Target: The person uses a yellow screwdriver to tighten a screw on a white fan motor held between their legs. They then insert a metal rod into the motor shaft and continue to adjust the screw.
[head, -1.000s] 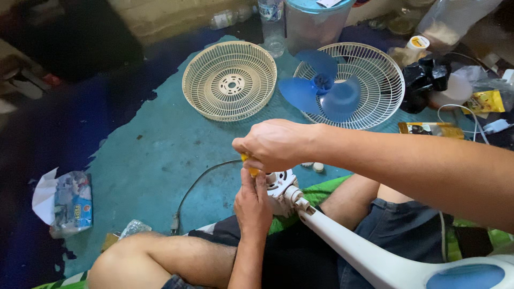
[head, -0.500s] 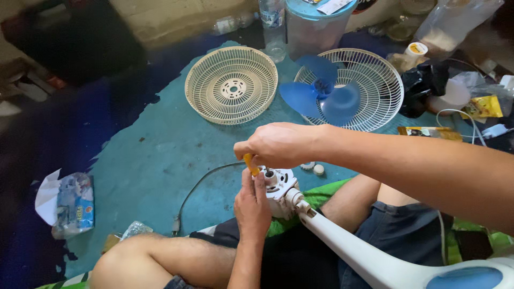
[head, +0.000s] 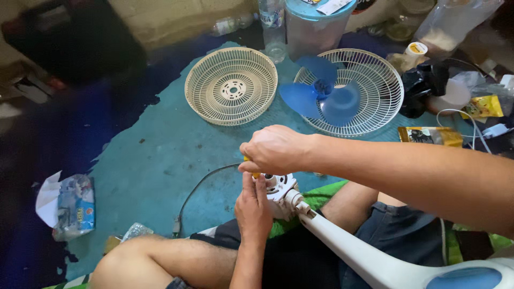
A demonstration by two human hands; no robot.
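A seated person's right hand [head: 276, 151], closed in a fist, crosses over the left hand [head: 253, 206], whose fingers point upward between bare, bent legs.

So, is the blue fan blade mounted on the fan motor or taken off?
Taken off. The blue fan blade lies in the white grille on the floor, apart from the motor head between the hands.

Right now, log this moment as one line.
right hand: grips yellow-handled tool | left hand: steadies white fan neck | blue fan blade: lies on white grille
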